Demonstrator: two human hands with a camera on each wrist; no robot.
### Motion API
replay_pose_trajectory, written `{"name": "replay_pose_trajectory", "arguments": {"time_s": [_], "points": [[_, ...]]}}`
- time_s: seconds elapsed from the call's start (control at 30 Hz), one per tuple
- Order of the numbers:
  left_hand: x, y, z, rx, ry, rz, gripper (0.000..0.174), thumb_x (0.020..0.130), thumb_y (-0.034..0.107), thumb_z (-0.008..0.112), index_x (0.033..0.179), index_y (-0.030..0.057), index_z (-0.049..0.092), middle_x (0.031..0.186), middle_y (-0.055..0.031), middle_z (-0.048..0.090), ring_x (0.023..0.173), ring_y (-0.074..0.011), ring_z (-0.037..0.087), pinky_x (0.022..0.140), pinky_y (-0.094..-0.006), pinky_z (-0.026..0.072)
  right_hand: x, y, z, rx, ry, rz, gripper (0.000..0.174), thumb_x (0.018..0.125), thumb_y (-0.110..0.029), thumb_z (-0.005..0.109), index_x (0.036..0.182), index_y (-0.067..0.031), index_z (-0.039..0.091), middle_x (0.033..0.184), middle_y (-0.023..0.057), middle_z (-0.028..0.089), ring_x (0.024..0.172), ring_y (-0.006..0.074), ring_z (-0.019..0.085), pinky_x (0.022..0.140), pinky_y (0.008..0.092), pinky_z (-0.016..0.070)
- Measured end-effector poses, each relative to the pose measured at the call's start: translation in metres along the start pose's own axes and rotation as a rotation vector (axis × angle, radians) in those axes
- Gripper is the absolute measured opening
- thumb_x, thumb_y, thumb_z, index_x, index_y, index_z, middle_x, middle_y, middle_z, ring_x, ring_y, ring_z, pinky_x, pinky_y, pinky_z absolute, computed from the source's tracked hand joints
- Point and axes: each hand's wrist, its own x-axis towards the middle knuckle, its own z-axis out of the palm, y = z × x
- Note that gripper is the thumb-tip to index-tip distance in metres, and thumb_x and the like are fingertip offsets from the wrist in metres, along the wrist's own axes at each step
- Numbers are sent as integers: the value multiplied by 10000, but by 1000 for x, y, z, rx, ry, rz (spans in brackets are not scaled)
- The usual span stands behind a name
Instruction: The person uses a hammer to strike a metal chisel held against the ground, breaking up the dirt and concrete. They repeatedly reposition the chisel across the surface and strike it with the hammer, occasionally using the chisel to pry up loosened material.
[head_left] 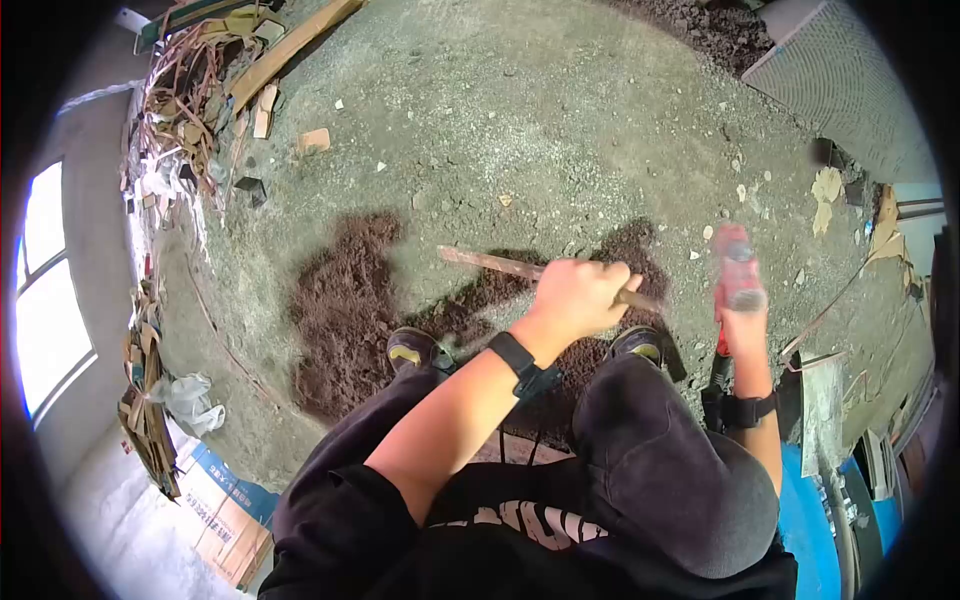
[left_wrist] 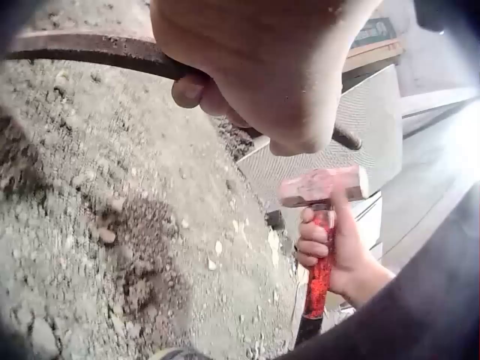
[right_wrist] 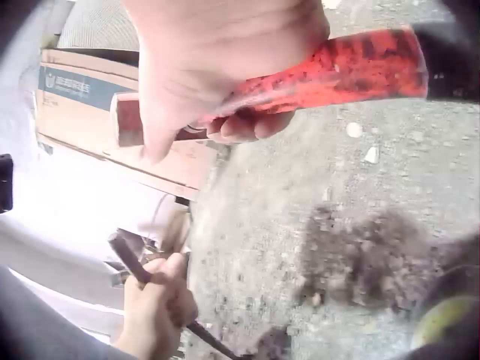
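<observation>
A long metal bar [head_left: 490,262], flattened toward its far end, is gripped near its other end by my left hand [head_left: 578,305]; a short stub sticks out past the fist. My right hand [head_left: 742,325] holds a hammer [head_left: 738,268] close under its head, to the right of the bar and apart from it. In the left wrist view the hammer's red handle [left_wrist: 319,270] shows below its pinkish head [left_wrist: 324,186], with the right hand [left_wrist: 349,259] wrapped round it. The right wrist view shows the left hand [right_wrist: 157,307] closed round the bar [right_wrist: 129,259].
Dark loose soil [head_left: 345,310] lies on the gritty ground around two shoes. Wood strips and scraps [head_left: 190,110] are heaped at the upper left, a plastic bag [head_left: 190,402] and flat cardboard [head_left: 225,510] at lower left. A patterned panel [head_left: 845,90] stands at upper right.
</observation>
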Motion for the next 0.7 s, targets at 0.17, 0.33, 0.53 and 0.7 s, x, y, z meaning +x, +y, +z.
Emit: {"name": "replay_pose_trajectory", "arguments": {"time_s": [0.17, 0.33, 0.53, 0.7], "points": [[19, -6, -40, -98, 86, -55, 342, 781, 244, 645, 567, 87, 429, 469, -95, 469, 423, -297, 503, 394, -370, 390, 0, -72, -3, 226, -39, -299, 373, 815, -382, 607, 893, -25, 529, 671, -3, 496, 614, 89, 474, 544, 245, 373], [25, -9, -53, -130, 47, -76, 325, 757, 141, 675, 569, 49, 425, 478, -133, 450, 411, -315, 447, 397, -362, 350, 15, -101, 8, 150, 133, -244, 652, 798, -616, 503, 1043, -11, 503, 597, -7, 400, 512, 89, 381, 463, 232, 308], [19, -7, -52, -169, 10, -70, 223, 724, 72, 642, 609, 35, 455, 534, -157, 494, 472, -335, 507, 435, -361, 391, -26, -98, -17, 282, -99, -227, 519, 703, -425, 700, 1011, -37, 546, 746, 30, 538, 633, 121, 512, 564, 262, 411], [8, -8, -54, -243, -38, -101, 120, 672, 53, 638, 686, 53, 519, 613, -152, 558, 558, -330, 572, 494, -365, 444, -23, -136, 35, -119, -427, -293, 406, 633, -255, 807, 943, -49, 643, 753, 62, 641, 671, 121, 611, 631, 253, 489]]}}
